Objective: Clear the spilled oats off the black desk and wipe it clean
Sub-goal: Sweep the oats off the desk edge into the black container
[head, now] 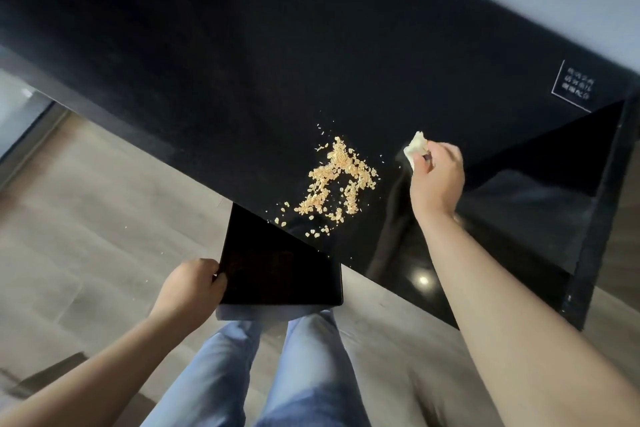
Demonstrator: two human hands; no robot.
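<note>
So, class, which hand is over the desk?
The right hand, gripping a pale cloth beside the oats; the left hand holds a black tray at the desk edge.

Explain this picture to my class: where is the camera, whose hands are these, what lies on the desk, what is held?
No machine: a camera worn on a person's head looks down at their own hands. Pale spilled oat flakes lie heaped near the front edge of the glossy black desk. The left hand holds a flat black rectangular tray at that edge, below the oats. The right hand grips a crumpled whitish cloth beside the heap.
</note>
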